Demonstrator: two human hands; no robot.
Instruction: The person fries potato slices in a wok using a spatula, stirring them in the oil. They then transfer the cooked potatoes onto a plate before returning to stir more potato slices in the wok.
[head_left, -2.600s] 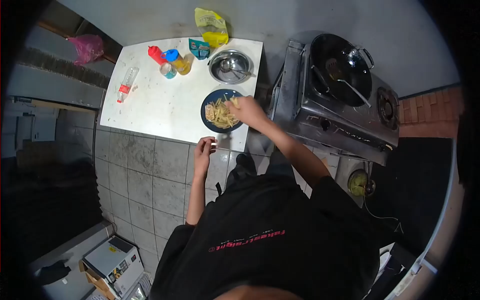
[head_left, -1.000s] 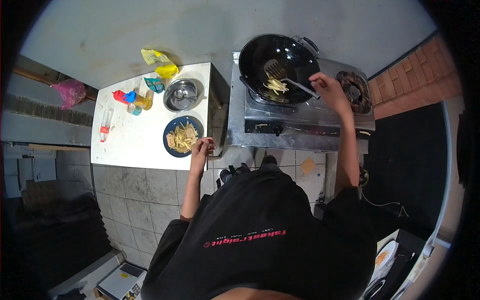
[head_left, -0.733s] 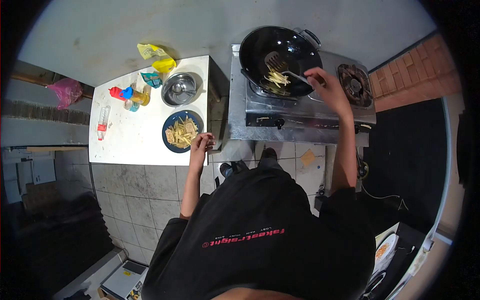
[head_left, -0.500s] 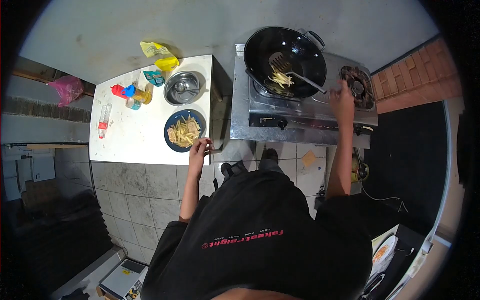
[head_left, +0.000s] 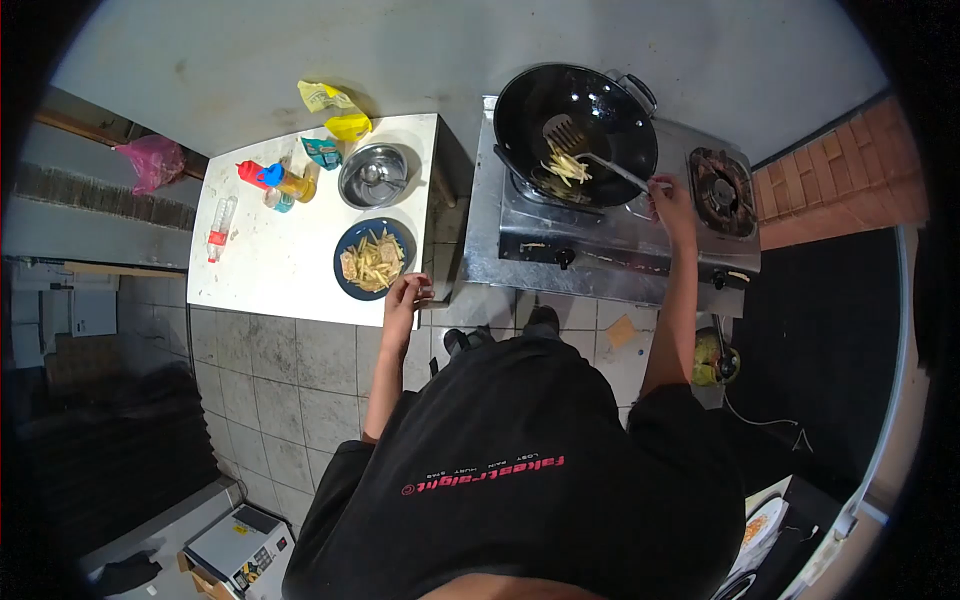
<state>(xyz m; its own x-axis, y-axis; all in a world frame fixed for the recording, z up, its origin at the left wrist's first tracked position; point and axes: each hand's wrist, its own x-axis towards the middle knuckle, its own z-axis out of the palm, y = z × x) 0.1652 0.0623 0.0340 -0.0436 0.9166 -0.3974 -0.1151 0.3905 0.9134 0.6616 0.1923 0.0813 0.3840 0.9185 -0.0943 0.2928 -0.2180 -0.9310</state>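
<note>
A slotted metal spatula point(head_left: 611, 170) rests in the black wok point(head_left: 520, 99), its blade against a small heap of potato fries point(head_left: 567, 167). My right hand point(head_left: 676, 208) is at the wok's right side, its fingers closed on the end of the spatula's handle. A dark blue plate point(head_left: 346, 277) of fries with two browned pieces stands on the white table. Just off its lower right rim, over the table's corner, my left hand point(head_left: 405, 297) hangs loosely curled with fingers apart, holding nothing.
The wok sits on the left burner of a steel gas stove point(head_left: 610, 245); the right burner point(head_left: 720, 190) is bare. On the white table point(head_left: 270, 290) are a steel bowl point(head_left: 350, 190), sauce bottles point(head_left: 290, 185), a plastic bottle point(head_left: 221, 230) and a yellow packet point(head_left: 345, 122).
My right hand has moved left from beside the right burner and taken hold of the spatula's handle end. My left hand stays near the plate. The whole view has shifted slightly.
</note>
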